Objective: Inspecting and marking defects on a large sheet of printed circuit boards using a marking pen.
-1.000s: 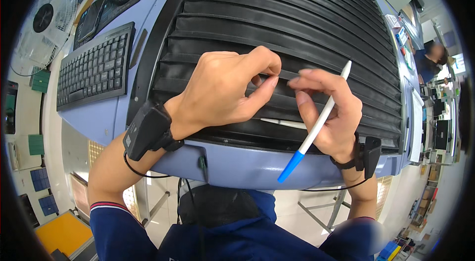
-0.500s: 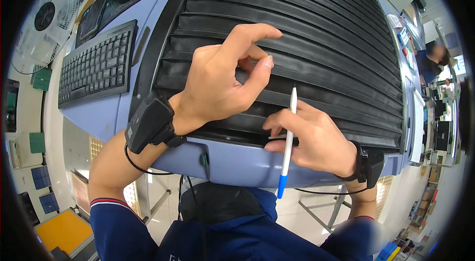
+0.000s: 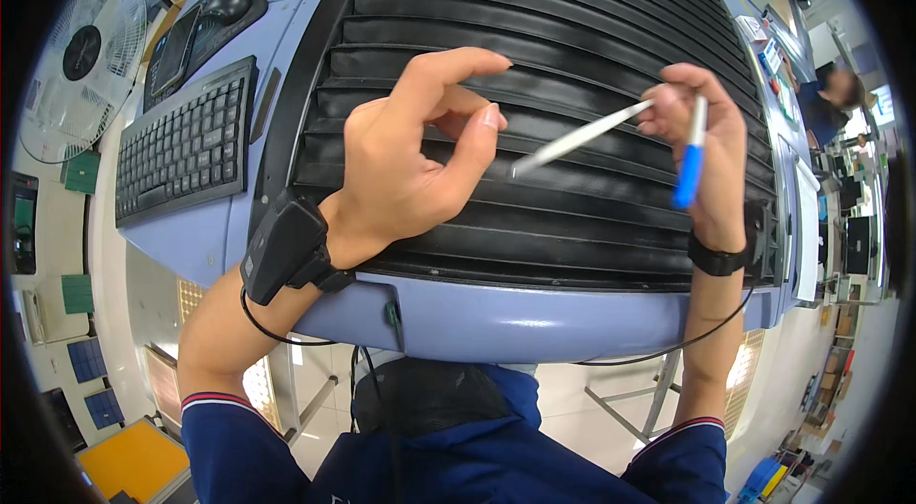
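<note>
My left hand (image 3: 410, 146) hovers over the black ribbed bellows cover (image 3: 544, 74). Its index finger and thumb curve apart, with nothing seen between them. To the right, my right hand (image 3: 711, 141) is raised over the cover, closed and partly blurred. It holds a white pen (image 3: 689, 170) with its blue end pointing down toward the wrist. A slender white stick (image 3: 587, 135), also blurred, is pinched at the fingertips and slants down to the left. What kind of stick it is cannot be made out. Each wrist wears a black strapped device (image 3: 286, 248) with a cable.
A blue-grey machine edge (image 3: 515, 323) runs in front of me. On the left are a black keyboard (image 3: 186, 141), a mouse (image 3: 227, 3) and a standing fan (image 3: 81, 52). At far right, a person (image 3: 830, 103) is beyond small boxes (image 3: 770, 55) and papers (image 3: 806, 218).
My right hand has moved up and right, away from the front edge. The pen has swung with it, and the white stick now shows at length. My left hand has shifted slightly left.
</note>
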Tool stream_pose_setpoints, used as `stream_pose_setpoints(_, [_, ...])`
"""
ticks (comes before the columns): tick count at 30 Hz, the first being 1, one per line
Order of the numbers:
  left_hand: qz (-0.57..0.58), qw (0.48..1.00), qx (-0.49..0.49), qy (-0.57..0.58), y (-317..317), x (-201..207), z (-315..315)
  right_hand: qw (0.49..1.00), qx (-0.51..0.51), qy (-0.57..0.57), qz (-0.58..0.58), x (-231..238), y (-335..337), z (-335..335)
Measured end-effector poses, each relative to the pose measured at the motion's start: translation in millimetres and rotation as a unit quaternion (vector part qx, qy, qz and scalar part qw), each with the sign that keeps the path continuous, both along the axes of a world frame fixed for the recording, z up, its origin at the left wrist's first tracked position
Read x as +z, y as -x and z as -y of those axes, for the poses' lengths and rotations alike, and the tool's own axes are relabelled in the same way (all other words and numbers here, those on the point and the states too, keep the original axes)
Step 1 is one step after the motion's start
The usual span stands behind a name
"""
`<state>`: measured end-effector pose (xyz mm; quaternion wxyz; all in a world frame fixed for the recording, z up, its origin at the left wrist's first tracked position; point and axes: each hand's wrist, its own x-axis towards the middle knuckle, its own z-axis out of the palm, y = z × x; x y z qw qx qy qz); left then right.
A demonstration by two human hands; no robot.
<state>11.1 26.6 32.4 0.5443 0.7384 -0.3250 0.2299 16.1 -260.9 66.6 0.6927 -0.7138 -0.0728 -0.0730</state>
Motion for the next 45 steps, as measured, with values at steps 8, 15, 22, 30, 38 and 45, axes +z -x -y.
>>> stream_pose_setpoints(8, [0.029,1.000,-0.001,0.010,1.9,2.2,-3.2,0.998,-0.016,0.037,-0.046,28.7,1.4,17.4])
stream_pose_setpoints(15, [0.013,1.000,0.010,0.004,-1.7,3.7,-4.8,0.993,0.065,0.045,-0.092,16.2,13.0,-9.8])
stream_pose_setpoints(22, [0.003,1.000,0.003,-0.029,0.6,0.1,-4.3,0.903,0.186,0.318,-0.221,41.0,14.4,17.9])
stream_pose_setpoints(30, [-0.029,0.999,0.013,-0.020,-5.4,-0.7,-3.1,0.932,0.141,0.267,-0.199,32.0,14.9,10.5])
stream_pose_setpoints(38, [-0.026,0.999,0.031,-0.012,-8.9,-2.8,-4.3,0.940,0.138,0.275,-0.148,30.9,12.3,7.7])
stream_pose_setpoints(45, [-0.041,0.998,0.041,0.024,-10.5,-4.5,0.3,0.959,0.095,0.245,-0.105,33.3,16.5,1.7])
